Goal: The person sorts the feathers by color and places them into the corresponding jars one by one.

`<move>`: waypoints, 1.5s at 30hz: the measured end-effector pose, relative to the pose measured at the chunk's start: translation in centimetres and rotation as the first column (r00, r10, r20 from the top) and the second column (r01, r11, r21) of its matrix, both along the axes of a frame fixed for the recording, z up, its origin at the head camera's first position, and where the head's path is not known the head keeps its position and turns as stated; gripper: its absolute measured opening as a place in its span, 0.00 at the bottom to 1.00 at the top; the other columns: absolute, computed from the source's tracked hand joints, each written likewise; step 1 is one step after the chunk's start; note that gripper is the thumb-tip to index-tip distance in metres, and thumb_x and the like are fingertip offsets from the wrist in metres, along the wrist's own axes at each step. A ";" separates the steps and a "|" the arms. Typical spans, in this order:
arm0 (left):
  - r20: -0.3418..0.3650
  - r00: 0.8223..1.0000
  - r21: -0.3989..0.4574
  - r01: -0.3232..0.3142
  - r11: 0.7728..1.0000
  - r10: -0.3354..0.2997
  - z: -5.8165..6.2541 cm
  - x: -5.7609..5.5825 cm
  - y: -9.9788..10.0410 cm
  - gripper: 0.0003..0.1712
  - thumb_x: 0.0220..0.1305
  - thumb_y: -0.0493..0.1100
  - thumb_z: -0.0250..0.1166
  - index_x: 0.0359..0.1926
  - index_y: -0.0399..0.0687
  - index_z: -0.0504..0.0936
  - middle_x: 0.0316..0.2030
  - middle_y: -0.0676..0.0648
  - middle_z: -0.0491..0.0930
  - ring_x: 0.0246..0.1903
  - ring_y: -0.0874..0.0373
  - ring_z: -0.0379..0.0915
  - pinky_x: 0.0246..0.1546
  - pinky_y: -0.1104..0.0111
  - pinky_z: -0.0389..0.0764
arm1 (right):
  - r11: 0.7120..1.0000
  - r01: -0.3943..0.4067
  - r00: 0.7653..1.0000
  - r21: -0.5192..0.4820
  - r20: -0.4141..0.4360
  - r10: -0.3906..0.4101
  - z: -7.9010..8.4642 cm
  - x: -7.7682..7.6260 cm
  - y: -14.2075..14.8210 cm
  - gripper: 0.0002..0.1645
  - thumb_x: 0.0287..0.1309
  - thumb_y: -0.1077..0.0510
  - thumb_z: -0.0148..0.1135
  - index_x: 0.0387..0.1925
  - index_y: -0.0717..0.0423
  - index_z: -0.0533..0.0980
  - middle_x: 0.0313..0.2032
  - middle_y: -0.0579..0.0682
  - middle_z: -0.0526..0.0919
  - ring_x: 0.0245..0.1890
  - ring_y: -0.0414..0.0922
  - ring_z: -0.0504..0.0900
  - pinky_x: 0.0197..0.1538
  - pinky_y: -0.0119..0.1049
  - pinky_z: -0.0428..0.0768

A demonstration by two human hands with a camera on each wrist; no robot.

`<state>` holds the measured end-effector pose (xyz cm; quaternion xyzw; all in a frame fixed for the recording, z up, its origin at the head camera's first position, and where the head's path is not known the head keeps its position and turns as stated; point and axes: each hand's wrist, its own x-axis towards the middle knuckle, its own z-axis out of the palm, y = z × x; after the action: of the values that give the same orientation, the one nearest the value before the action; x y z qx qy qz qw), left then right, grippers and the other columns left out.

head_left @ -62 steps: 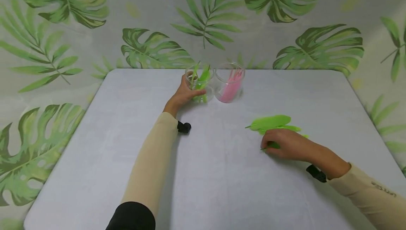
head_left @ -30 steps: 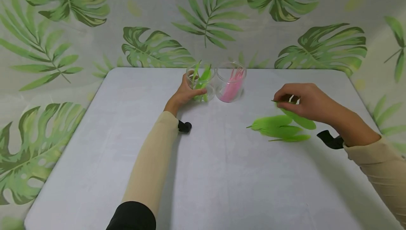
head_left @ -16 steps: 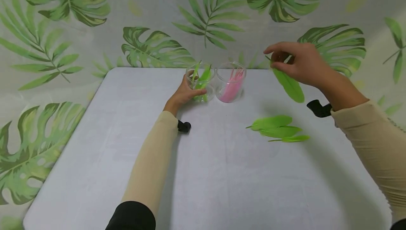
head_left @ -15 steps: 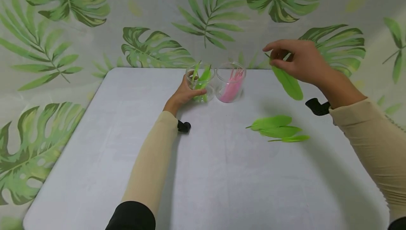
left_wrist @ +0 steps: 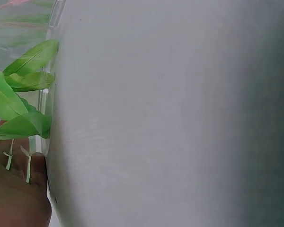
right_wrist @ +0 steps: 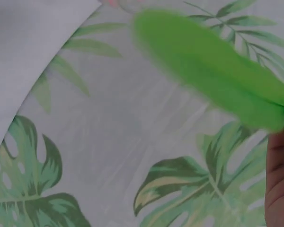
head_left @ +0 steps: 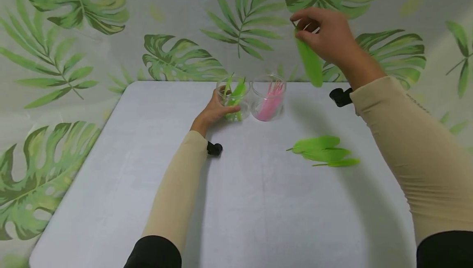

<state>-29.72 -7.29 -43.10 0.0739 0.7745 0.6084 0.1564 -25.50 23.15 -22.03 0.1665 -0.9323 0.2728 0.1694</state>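
My left hand grips a clear round jar at the back of the table, thumb across its near side. Several green feathers stand inside it, seen through the wall in the left wrist view. Raised above the table's far edge, my right hand pinches a green feather by its quill, the vane hanging down. That feather fills much of the right wrist view. On the table below lie a few more green feathers, overlapping, quills to the left.
Right beside the first jar stands a second clear jar with several pink feathers in it. White cloth covers the table. Behind it hangs a curtain printed with green leaves.
My right hand picked a green feather from the pile, lifted it, and carried it up and leftward towards the jars. My left hand has stayed on its jar.
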 end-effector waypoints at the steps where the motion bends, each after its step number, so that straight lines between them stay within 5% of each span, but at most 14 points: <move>1: 0.001 1.000 0.004 -0.001 1.000 0.001 0.0 0.0 -0.1 0.59 0.55 0.45 0.75 0.76 0.56 0.44 0.74 0.48 0.57 0.74 0.51 0.53 0.76 0.57 0.56 | 1.000 0.004 1.000 -0.003 -0.004 -0.004 0.1 -0.3 -0.4 0.24 0.71 0.55 0.56 0.66 0.44 0.72 0.53 0.55 0.83 0.44 0.33 0.75 0.46 0.30 0.72; 4: 0.006 1.000 0.009 -0.003 1.000 0.003 0.1 0.0 -0.3 0.59 0.55 0.44 0.75 0.76 0.57 0.43 0.74 0.48 0.57 0.74 0.50 0.54 0.76 0.57 0.56 | 0.998 0.024 0.999 -0.062 -0.024 -0.025 0.4 -1.2 -1.6 0.25 0.71 0.56 0.55 0.68 0.42 0.71 0.54 0.57 0.82 0.44 0.37 0.75 0.47 0.31 0.73; 9: 0.007 1.000 0.026 0.003 1.000 -0.004 0.0 -0.1 -0.2 0.58 0.56 0.43 0.74 0.76 0.57 0.44 0.74 0.49 0.57 0.74 0.50 0.55 0.75 0.57 0.58 | 0.973 0.064 0.998 -0.221 -0.016 -0.069 0.3 -2.5 -3.5 0.23 0.70 0.57 0.56 0.65 0.41 0.75 0.54 0.58 0.81 0.41 0.30 0.73 0.50 0.31 0.75; 16: -0.004 1.000 0.037 0.009 0.999 -0.009 0.0 0.1 0.0 0.56 0.56 0.42 0.74 0.75 0.55 0.45 0.73 0.48 0.58 0.72 0.50 0.57 0.74 0.57 0.59 | 0.953 0.074 0.997 -0.295 0.035 -0.067 -0.6 -3.7 -5.0 0.23 0.70 0.58 0.57 0.64 0.42 0.76 0.54 0.58 0.82 0.42 0.35 0.75 0.51 0.31 0.76; 21: -0.004 1.000 0.036 0.005 0.999 -0.005 0.1 0.2 0.1 0.57 0.56 0.42 0.74 0.75 0.56 0.45 0.73 0.48 0.59 0.72 0.49 0.58 0.74 0.57 0.60 | 0.918 0.088 0.995 -0.388 0.080 -0.062 -1.1 -4.1 -5.3 0.23 0.68 0.59 0.59 0.63 0.43 0.76 0.46 0.46 0.81 0.40 0.33 0.75 0.47 0.30 0.74; 24: -0.003 1.000 0.034 0.004 0.999 -0.004 0.2 0.2 0.0 0.57 0.56 0.42 0.74 0.76 0.56 0.44 0.74 0.48 0.58 0.73 0.50 0.57 0.74 0.57 0.59 | 0.856 0.083 0.993 -0.510 0.111 -0.031 -1.5 -4.3 -5.8 0.22 0.67 0.59 0.60 0.62 0.46 0.77 0.41 0.40 0.79 0.40 0.32 0.76 0.47 0.30 0.75; 31: -0.004 1.000 0.043 0.009 0.999 -0.009 0.1 0.3 0.0 0.56 0.55 0.41 0.74 0.75 0.55 0.45 0.74 0.47 0.58 0.72 0.49 0.57 0.75 0.57 0.59 | 0.611 0.083 0.980 -0.787 0.177 0.096 -2.3 -3.5 -8.4 0.19 0.65 0.65 0.60 0.57 0.55 0.79 0.35 0.41 0.80 0.38 0.38 0.79 0.42 0.33 0.79; 34: -0.013 1.000 0.051 0.011 0.999 -0.010 -0.1 0.3 0.0 0.56 0.55 0.41 0.74 0.75 0.54 0.45 0.73 0.46 0.58 0.72 0.49 0.58 0.74 0.56 0.59 | 0.570 0.089 0.978 -0.817 0.181 0.107 -3.1 -3.2 -9.8 0.18 0.65 0.66 0.60 0.55 0.57 0.79 0.35 0.41 0.79 0.38 0.38 0.79 0.42 0.33 0.78; 37: -0.014 1.000 0.055 0.009 0.998 -0.009 -0.1 0.3 0.0 0.57 0.56 0.42 0.74 0.75 0.54 0.44 0.74 0.46 0.58 0.72 0.49 0.57 0.74 0.56 0.59 | 0.555 0.082 0.975 -0.828 0.181 0.127 -4.7 -3.8 -11.0 0.17 0.65 0.66 0.60 0.54 0.57 0.79 0.35 0.42 0.79 0.39 0.39 0.79 0.44 0.34 0.78; 45: -0.004 1.000 0.024 0.001 1.000 -0.001 0.0 0.2 0.0 0.59 0.55 0.44 0.74 0.77 0.55 0.42 0.75 0.44 0.52 0.73 0.50 0.55 0.75 0.57 0.56 | 0.585 0.086 0.959 -0.806 0.227 0.171 -8.0 -4.5 -12.4 0.15 0.65 0.64 0.61 0.53 0.58 0.79 0.39 0.43 0.81 0.41 0.38 0.80 0.44 0.33 0.79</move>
<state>-29.55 -7.27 -43.14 0.0774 0.7674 0.6175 0.1541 -29.98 10.72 -30.08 0.0533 -0.7155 0.6913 0.0861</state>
